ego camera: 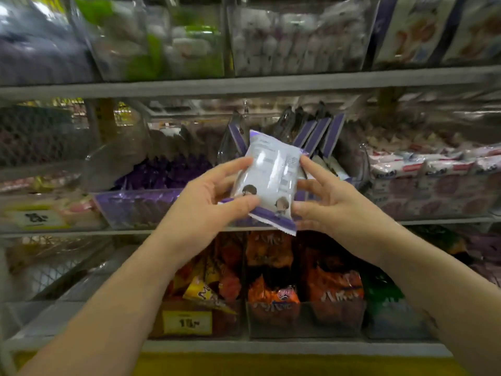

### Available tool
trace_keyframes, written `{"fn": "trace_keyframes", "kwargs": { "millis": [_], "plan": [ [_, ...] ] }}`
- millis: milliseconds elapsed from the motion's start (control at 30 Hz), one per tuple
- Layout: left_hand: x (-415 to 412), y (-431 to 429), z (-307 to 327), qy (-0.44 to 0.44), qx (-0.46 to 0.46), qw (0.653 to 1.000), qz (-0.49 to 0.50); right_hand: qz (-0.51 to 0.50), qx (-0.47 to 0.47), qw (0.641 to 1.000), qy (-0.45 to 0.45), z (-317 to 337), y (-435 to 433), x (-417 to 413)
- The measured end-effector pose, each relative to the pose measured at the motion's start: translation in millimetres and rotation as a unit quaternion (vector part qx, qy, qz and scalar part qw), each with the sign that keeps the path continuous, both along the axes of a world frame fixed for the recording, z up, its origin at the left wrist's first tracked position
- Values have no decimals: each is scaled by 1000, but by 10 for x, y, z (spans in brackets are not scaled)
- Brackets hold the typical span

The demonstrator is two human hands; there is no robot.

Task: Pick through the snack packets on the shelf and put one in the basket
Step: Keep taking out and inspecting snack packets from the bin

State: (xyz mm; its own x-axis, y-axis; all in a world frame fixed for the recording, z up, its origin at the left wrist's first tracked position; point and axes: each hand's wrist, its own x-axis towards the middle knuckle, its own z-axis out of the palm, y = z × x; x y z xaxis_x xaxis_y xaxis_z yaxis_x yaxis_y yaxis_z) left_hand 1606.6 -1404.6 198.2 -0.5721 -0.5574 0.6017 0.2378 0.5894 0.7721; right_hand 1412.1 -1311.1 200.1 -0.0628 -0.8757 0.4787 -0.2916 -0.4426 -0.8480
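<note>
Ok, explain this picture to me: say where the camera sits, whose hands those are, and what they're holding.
There is no machine here. One camera is worn on a person's head and looks forward and down, so the two bare arms reaching in are that person's own. The left hand and right hand hold a white and purple packet between them, one at each side edge, in front of a shop shelf. Behind it, more purple packets stand upright. The level below holds orange packets and a yellow price tag. No basket is in view.
</note>
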Motion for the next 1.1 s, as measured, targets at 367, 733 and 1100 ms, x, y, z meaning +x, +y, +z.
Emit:
{"fn": "trace_keyframes", "kwargs": {
  "millis": [367, 733, 1100],
  "plan": [
    [-234, -573, 734, -55, -258, 912, 314, -228, -16, 890, 395, 769, -1106, -369],
    [-610, -1360, 1085, -192, -292, 851, 392, -232, 22, 809, 540, 1099, -2057, -551],
    [-1113, -1860, 1292, -297, -417, 738, 439, -185, 8, 803, 566, 1232, -2197, -776]
  ]
}}
